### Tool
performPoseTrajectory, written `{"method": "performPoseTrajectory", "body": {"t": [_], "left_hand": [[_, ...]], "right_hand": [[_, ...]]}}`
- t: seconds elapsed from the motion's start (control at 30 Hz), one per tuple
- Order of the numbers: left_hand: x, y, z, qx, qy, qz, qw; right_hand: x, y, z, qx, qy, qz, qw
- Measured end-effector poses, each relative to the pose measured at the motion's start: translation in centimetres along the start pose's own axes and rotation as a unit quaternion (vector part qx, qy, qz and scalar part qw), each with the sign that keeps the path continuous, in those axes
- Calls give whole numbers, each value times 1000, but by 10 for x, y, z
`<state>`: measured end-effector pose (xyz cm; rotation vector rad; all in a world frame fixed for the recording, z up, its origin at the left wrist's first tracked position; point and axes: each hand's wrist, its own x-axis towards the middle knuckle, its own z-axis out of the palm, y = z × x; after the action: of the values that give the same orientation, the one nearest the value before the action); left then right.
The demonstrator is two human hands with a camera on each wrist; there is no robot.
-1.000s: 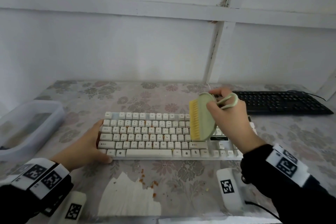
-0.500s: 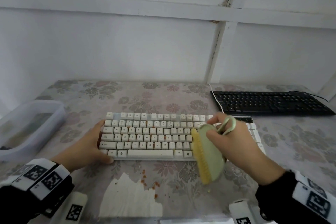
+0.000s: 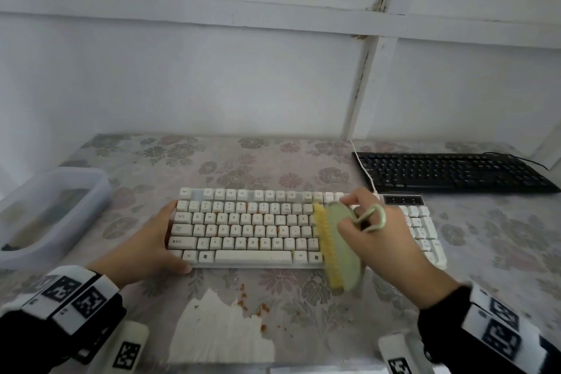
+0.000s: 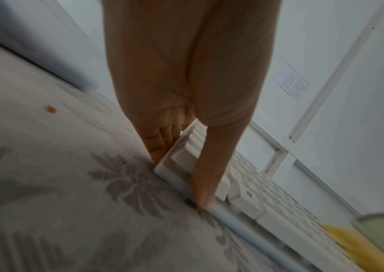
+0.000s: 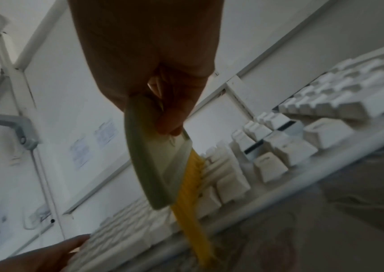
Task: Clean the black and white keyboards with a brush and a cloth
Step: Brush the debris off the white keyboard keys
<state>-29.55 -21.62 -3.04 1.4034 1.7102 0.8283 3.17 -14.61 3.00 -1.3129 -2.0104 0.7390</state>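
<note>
Table (image 3: 501, 252): two keyboards, one brush (image 3: 340, 246), two hands.

The left hand (image 3: 142, 244) lies flat, fingers straight, thumb (image 4: 206, 176) stretched forward. The right hand (image 3: 381, 235) is curled in a grip, its fingertips apparently tucked under, though blurred.
</note>
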Motion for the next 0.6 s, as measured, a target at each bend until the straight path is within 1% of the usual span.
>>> {"method": "performPoseTrajectory", "body": {"t": [0.07,0.1,0.23,0.3,0.4,0.5,0.6], "left_hand": [[0,0,0,2,1,0,1000],[0,0,-1,4,1,-1,1000],[1,-2,-2,1,-3,-7,1000],[1,-2,-2,1,-4,-7,1000],[0,-1,-2,0,-2,-8,1000],[0,-1,-1,0,-1,-7,1000],[1,-1,-1,1,-1,-4,1000]], "right_hand": [[-4,-2,-8,12,-27,28,999],[-2,-4,-13,13,-19,30,999],[22,-14,-21,37,100,-10,994],[32,-16,-14,53,119,-19,991],[28,-12,-4,26,89,-23,995],[5,-1,2,2,20,-22,1000],[-16,4,-3,2,-36,3,999]]}}
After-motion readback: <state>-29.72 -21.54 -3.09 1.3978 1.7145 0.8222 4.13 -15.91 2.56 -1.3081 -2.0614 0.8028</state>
